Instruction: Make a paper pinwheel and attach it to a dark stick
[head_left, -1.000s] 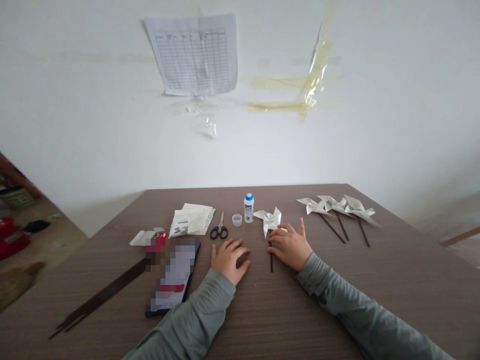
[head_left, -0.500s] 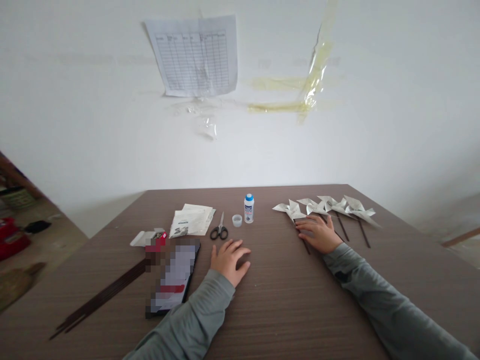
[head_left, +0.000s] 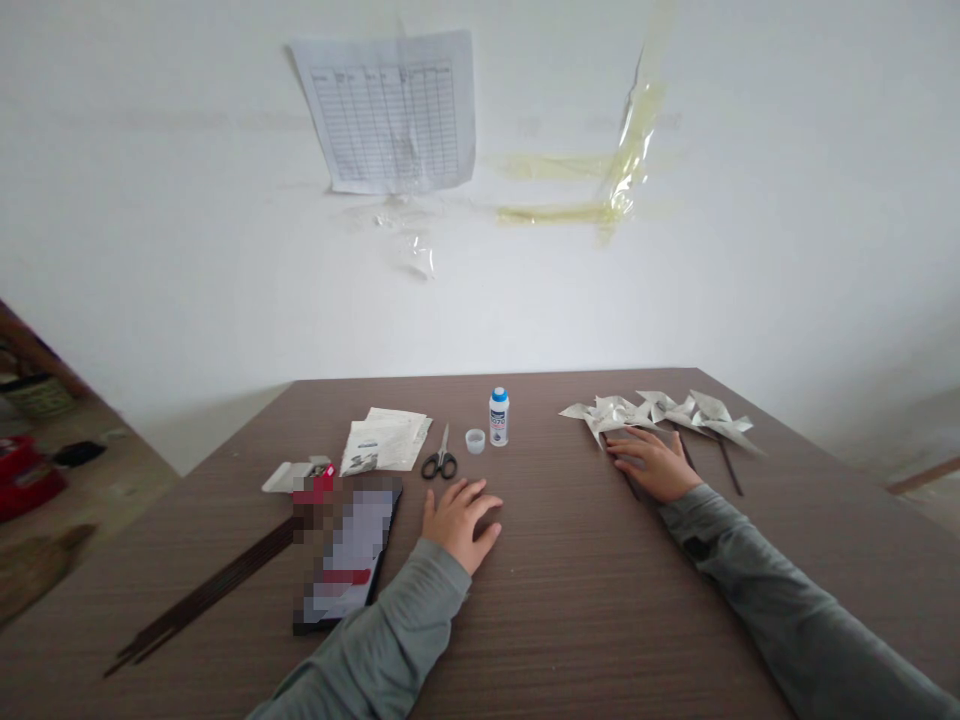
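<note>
My left hand (head_left: 459,520) lies on the table with its fingers spread and nothing in it. At the right, my right hand (head_left: 651,465) rests palm down over the dark stick of the leftmost paper pinwheel (head_left: 589,413). Its fingers are stretched out across the stick, and the thumb stands apart. Other paper pinwheels (head_left: 709,408) lie beside it in an overlapping row, their sticks pointing toward me. The right hand partly covers one of those sticks.
Ahead of my left hand are black-handled scissors (head_left: 439,458), a clear cap (head_left: 475,441) and a blue-topped bottle (head_left: 499,418). Farther left lie paper sheets (head_left: 382,440), a small open box (head_left: 296,475), a phone (head_left: 349,560) and dark sticks (head_left: 202,598). A wall rises behind the table.
My right hand has slid a little to the right, and the leftmost pinwheel has shifted with it, closer to the others. My left hand stays in place.
</note>
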